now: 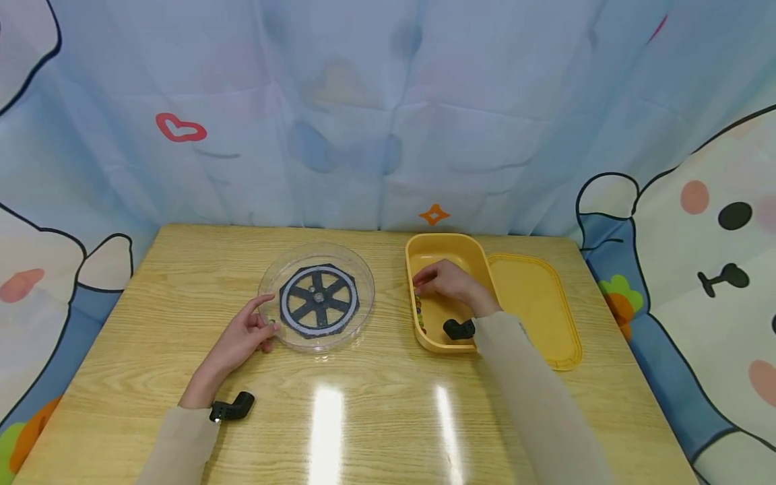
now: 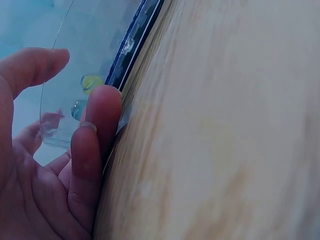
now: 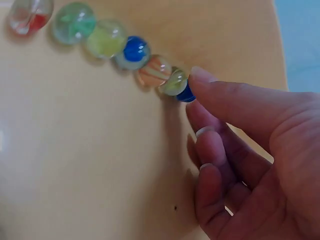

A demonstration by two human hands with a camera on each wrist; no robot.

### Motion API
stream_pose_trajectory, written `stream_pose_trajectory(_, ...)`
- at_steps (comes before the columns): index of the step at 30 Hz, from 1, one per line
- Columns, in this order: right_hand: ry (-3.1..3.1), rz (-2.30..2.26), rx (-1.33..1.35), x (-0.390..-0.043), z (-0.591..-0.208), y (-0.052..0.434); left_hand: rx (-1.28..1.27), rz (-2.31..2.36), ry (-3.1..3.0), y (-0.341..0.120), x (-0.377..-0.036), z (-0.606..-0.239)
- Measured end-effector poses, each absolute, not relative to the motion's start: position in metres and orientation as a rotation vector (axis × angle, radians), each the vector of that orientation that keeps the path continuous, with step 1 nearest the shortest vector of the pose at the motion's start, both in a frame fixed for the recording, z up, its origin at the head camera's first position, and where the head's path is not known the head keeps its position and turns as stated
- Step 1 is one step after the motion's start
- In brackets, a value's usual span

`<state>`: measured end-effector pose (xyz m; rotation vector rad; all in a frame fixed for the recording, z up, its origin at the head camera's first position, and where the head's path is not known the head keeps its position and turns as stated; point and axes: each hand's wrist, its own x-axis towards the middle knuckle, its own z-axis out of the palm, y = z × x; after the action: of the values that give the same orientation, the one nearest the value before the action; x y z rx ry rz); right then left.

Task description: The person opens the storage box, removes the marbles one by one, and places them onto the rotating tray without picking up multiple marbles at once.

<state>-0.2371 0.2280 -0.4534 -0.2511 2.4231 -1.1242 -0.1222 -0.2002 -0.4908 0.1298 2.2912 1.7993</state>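
Note:
At the left, a clear round dish (image 1: 368,286) stands on the table with a dark, spoked wheel shape (image 1: 319,315) showing inside its outline. My left hand (image 1: 241,335) holds the dish's near-left edge between thumb and fingers. Two glass marbles, one yellowish (image 2: 91,83) and one teal (image 2: 77,109), show by the fingers in the left wrist view. Inside a yellow box (image 1: 457,246), my right hand (image 1: 450,281) pinches a blue marble (image 3: 185,94) with thumb and index finger. It ends a row of several marbles (image 3: 106,39) along the box wall.
To the right of the box lies its flat yellow lid (image 1: 536,310), partly under the right sleeve (image 1: 533,384). The wooden table (image 1: 376,397) ends at a blue patterned curtain (image 1: 364,135) at the back. A black wrist camera (image 1: 459,329) hangs over the box.

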Motion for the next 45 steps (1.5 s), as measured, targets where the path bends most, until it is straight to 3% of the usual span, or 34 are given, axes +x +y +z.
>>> stream_pose_trajectory(33, 2.504, -1.039, -0.324, -0.235, -0.447, 0.228, 0.135, 1.803, 2.299, -0.2, -0.122, -0.492)
stream_pose_trajectory(45, 2.511, -1.167, -0.353, -0.232, -0.427, 0.231, 0.13, 1.793, 2.305, -0.2, -0.122, -0.491)
